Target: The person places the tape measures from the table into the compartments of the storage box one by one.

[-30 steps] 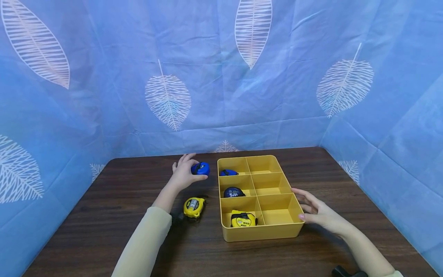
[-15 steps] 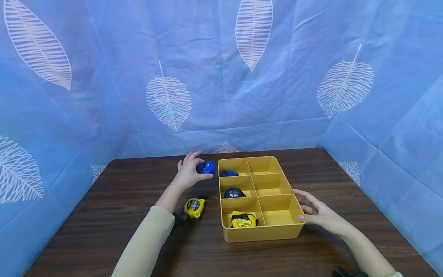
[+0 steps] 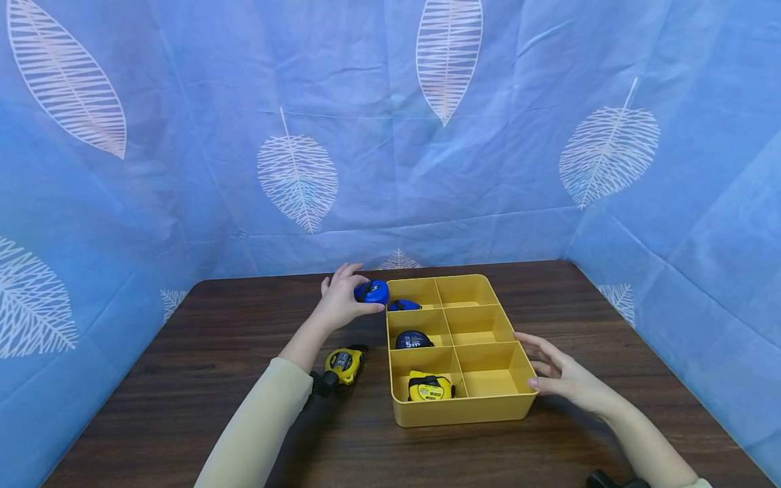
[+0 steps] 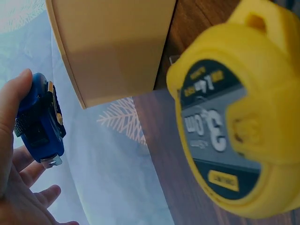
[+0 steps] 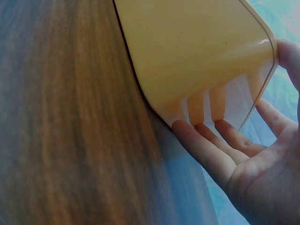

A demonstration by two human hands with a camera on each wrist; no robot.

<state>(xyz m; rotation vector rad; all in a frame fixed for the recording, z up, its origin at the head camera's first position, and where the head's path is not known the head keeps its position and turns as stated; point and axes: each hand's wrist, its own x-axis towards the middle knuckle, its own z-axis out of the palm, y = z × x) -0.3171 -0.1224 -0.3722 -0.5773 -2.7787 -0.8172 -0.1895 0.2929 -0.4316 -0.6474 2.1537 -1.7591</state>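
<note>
My left hand [image 3: 337, 303] pinches a blue tape measure [image 3: 372, 292] between thumb and fingers, in the air at the box's far left corner. In the left wrist view this tape measure [image 4: 41, 123] shows its metal end hook. The yellow divided box [image 3: 460, 412] stands on the table. Its left column holds a blue tape measure [image 3: 403, 305] at the back, a dark blue one [image 3: 412, 339] marked 5m in the middle and a yellow one [image 3: 430, 387] in front. My right hand [image 3: 567, 379] touches the box's right wall with fingertips and thumb.
Left of the box, another yellow tape measure [image 3: 343, 366] lies on the dark wooden table [image 3: 195, 379], close by my left wrist. A blue cloth [image 3: 390, 169] with white leaf prints hangs behind the table and along its sides.
My left hand has moved right with the blue tape measure, from beside the box up to its left rim. The right hand and the box have stayed in place.
</note>
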